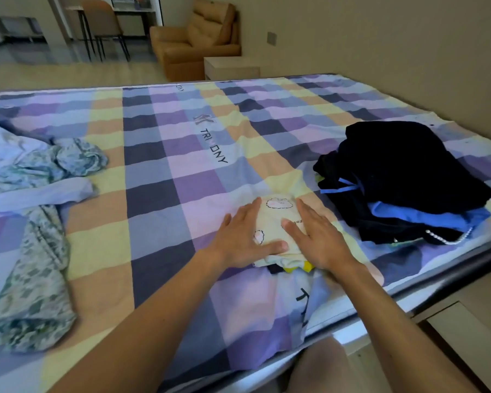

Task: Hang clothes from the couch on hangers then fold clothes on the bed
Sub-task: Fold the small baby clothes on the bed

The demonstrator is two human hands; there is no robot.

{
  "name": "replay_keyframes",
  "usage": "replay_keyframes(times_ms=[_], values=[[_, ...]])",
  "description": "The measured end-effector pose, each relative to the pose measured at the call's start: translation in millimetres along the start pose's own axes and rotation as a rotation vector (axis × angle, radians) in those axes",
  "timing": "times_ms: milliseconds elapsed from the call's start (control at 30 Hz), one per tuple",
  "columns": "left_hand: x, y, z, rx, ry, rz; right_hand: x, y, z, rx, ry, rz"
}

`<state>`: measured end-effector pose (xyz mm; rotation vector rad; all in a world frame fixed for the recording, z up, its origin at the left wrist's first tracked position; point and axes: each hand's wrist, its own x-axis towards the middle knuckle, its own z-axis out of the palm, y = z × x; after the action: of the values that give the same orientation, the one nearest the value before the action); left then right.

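**Pressing a fold flat**

Both palms lie open, clasping nothing: left hand [240, 239] and right hand [315, 236] flank the folded yellow garment [275, 219] near the bed's [165, 194] near edge. Its long axis runs away from the person; the dark folded stack [403, 180] lies rightward, nearer the right hand.

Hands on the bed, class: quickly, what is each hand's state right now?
Left hand: open, flat on the folded yellow garment.
Right hand: open, flat on the same garment.
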<state>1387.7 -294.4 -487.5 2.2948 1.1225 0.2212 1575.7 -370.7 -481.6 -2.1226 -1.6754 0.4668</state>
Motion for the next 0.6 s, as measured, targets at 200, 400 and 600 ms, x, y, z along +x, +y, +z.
replay_keyframes(times_ms=[200, 400, 600], values=[[-24.0, 1.9, -25.7, -0.184, 0.169, 0.020, -2.1, -10.9, -8.2, -0.057, 0.088, -0.047], [-104.9, -32.9, -37.2, -0.157, 0.455, -0.117, -10.4, -95.4, 14.7, 0.049, 0.365, -0.219], [-180.8, -133.1, -81.1, 0.144, 0.560, -0.645, -25.9, -193.8, 76.6, 0.289, 0.103, -0.307]])
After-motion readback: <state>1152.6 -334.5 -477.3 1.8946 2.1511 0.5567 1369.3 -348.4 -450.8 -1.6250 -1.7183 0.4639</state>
